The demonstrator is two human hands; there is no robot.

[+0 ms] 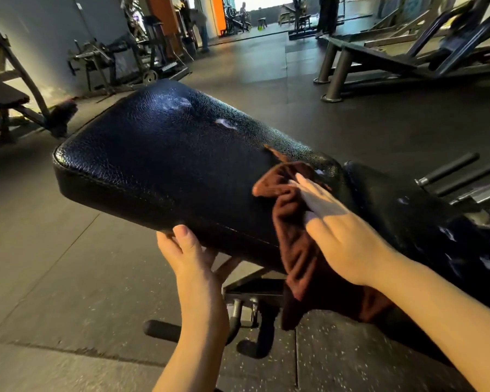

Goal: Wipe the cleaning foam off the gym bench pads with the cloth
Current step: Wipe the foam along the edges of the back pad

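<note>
On the narrow end of the raised seat pad (164,154), a brown cloth (289,222) lies bunched under the right hand (343,236), whose fingers (311,190) are straight and close together, pressing the fabric flat against the black vinyl rather than gripping it. Much of the cloth hangs loose over the near edge of the pad and down past the frame. The left hand (190,253) grips the pad's near edge, thumb on the side and the other fingers curled underneath, steadying it. White foam patches (224,122) remain further up the seat pad, well apart from the cloth, and more streaks (447,233) show on the back pad (408,210) to the right. The cloth looks soft, light and limp, so it should fold under a flat palm; gathering the dangling part into the hand would likely give firmer contact. Wet, pebbled vinyl will probably be slick, which makes the bracing hold useful.
</note>
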